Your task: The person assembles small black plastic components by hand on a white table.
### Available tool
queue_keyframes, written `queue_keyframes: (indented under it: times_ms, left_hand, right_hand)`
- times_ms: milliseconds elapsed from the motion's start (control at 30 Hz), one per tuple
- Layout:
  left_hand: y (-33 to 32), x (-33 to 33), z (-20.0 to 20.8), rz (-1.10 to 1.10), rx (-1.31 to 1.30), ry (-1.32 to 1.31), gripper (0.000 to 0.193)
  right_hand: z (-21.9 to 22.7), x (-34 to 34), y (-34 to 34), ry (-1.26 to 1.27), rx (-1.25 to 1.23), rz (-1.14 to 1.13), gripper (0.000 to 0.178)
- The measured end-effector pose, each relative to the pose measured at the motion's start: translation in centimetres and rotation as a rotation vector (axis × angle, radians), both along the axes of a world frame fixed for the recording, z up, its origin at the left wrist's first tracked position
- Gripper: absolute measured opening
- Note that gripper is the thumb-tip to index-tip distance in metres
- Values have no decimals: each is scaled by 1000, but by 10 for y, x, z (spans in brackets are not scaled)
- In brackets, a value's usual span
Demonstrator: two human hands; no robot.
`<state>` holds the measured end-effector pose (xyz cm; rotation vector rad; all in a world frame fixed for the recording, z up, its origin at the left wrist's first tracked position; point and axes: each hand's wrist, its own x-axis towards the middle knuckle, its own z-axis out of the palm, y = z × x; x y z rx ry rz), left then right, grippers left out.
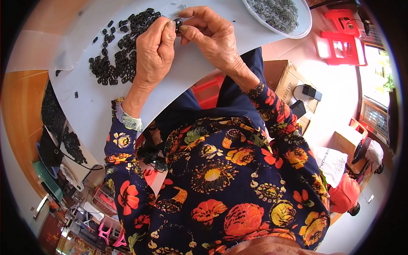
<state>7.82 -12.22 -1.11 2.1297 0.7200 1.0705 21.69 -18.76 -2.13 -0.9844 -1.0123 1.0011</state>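
Observation:
Both my hands meet over the far part of a pale table point(85, 112). A small black plastic piece point(178, 22) with a hole sits between them. My left hand point(156, 46) is closed, its thumb and finger pinching the piece from the left. From the right, my right hand point(210, 36) touches the same piece with thumb and fingertips, its other fingers curled. Beside my left hand spreads a pile of similar small black pieces point(114, 63), partly hidden behind that hand. A white basin point(308, 25) at the far right holds many small clear-grey parts point(276, 15).
Red plastic stools point(346, 49) stand at the right. A cardboard box point(276, 74) is beside my right forearm, with a black device point(312, 92) near it. More black pieces point(72, 144) lie at the left. Another person point(344, 195) in red is at the lower right.

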Motion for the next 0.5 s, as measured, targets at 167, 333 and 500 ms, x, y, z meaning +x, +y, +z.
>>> queue_keyframes:
  times_ms: [167,333,500]
  left_hand:
    - [1,-2,4,-1,-178,58,20]
    - [1,-5,3,-15,-292,12,25]
    - [-1,-6,3,-16,-274,24,26]
  right_hand:
    - [0,3,1,-97,-49,33,28]
    - [-6,5,2,-147,0,72,34]
    - [-6,7,5,-440,99,-49,33]
